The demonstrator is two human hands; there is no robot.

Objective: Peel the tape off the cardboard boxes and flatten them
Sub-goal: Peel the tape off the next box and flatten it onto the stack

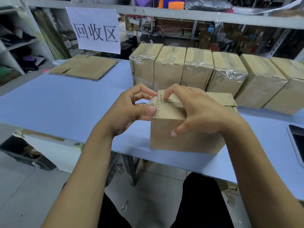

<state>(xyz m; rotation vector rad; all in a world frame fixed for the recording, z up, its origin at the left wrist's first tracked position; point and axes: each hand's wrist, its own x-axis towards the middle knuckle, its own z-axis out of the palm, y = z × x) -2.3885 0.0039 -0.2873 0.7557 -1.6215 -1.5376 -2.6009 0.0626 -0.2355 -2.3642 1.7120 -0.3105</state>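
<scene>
A brown cardboard box (166,135) stands near the front edge of the blue table (69,106). My left hand (130,112) pinches a crumpled bit of clear tape (153,101) at the box's upper left edge, between thumb and fingers. On top of the box lies my right hand (197,111), its fingertips curled over the top flap at the seam and its thumb pressed against the front face. Behind stands a row of several taped boxes (197,69). A flattened box (83,67) lies at the back left.
A white paper sign (95,30) hangs from the shelf rail above the flattened box. A dark tablet or tray (296,142) lies at the table's right edge. A dark bin (21,152) sits on the floor at left. Cluttered shelves fill the background.
</scene>
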